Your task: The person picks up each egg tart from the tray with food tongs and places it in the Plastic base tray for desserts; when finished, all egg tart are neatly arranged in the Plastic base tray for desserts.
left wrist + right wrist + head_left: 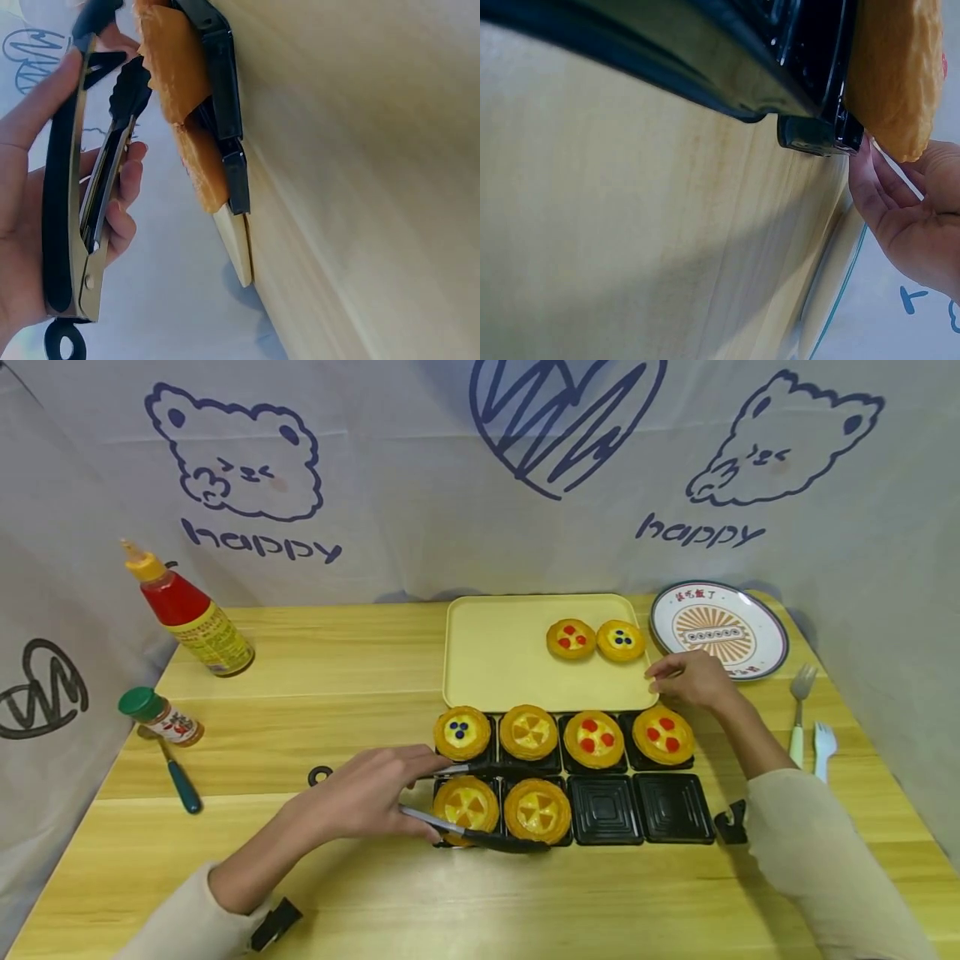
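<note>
My left hand [367,793] holds a pair of tongs [64,172], their arms spread above the front row of a black compartment tray [675,810]. Beneath the tongs lie two egg tarts with orange wedges, one of them the front-left tart [465,804]. Several more tarts fill the back row, including a red-dotted tart [663,735] at its right end. The two front-right compartments are bare. At the right edge of a pale yellow tray [502,652], my right hand [697,679] pinches the rim near its front corner. A red-topped tart [572,639] and a blue-topped tart [620,641] sit on it.
Behind my right hand is a round patterned plate [765,627], with a metal fork [801,693] and a pale blue plastic fork [823,747] further right. A sauce bottle [198,622], a green-capped jar [165,717] and a dark-handled utensil [182,783] are at the left.
</note>
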A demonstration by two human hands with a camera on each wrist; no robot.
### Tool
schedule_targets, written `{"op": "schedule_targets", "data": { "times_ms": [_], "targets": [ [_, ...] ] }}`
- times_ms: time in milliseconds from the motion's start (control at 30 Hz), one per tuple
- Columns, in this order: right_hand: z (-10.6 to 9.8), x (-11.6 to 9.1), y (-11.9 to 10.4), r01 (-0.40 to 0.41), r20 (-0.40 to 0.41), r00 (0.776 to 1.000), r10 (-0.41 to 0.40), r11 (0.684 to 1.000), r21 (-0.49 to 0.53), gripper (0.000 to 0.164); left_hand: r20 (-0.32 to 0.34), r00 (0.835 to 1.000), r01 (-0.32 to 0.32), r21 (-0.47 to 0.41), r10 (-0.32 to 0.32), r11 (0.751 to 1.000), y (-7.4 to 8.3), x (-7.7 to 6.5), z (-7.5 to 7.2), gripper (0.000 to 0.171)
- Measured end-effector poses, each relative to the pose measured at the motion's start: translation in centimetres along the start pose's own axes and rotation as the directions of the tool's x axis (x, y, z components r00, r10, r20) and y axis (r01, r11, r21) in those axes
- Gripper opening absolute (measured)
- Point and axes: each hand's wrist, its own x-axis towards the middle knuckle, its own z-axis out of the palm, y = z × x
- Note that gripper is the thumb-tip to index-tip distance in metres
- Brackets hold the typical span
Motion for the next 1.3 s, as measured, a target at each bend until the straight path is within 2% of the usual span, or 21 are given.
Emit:
{"op": "schedule_targets", "data": {
  "times_ms": [167,333,400,500,633,800,1000,1167,1300],
  "targets": [
    [0.0,0.0,0.0,0.001,0.001,1.000,-0.001,1.000,0.001,0.026,0.015,1.000,0.020,-0.045,-0.019,0.999,0.1,0.1,-1.1,0.081],
    [-0.1,-0.1,0.0,0.001,0.013,1.000,-0.001,1.000,0.005,0.027,-0.040,0.998,0.049,-0.034,-0.050,0.998,-0.2,1.2,-2.7,0.084],
    [-0.2,-0.1,0.0,0.003,0.009,1.000,-0.003,1.000,0.001,0.027,-0.077,0.995,0.060,-0.021,-0.062,0.998,-0.7,2.4,-3.3,0.086],
    [-0.4,-0.1,0.1,0.001,0.003,1.000,-0.001,1.000,0.002,0.026,-0.114,0.990,0.080,0.003,-0.079,0.997,-1.8,5.1,-4.2,0.085],
    [-0.2,-0.2,0.0,-0.004,0.007,1.000,0.004,1.000,0.019,0.026,-0.113,0.985,0.136,0.035,-0.131,0.990,-3.3,9.3,-4.9,0.084],
    [-0.1,-0.3,0.0,0.012,-0.003,1.000,-0.012,1.000,0.009,0.026,-0.064,0.973,0.224,0.063,-0.220,0.973,-4.2,13.4,-4.4,0.088],
    [-0.1,-0.2,0.2,0.038,-0.020,0.999,-0.038,0.999,-0.015,0.024,-0.048,0.947,0.319,0.072,-0.317,0.945,-4.0,17.3,-3.1,0.086],
    [0.1,-0.1,0.3,0.042,-0.008,0.999,-0.042,0.999,-0.002,0.025,-0.047,0.927,0.375,0.076,-0.372,0.924,-3.6,18.5,-2.4,0.079],
    [0.2,-0.1,0.2,0.041,-0.013,0.999,-0.041,0.999,-0.007,0.025,-0.073,0.929,0.369,0.077,-0.364,0.926,-3.4,17.9,-2.3,0.073]
  ]
}}
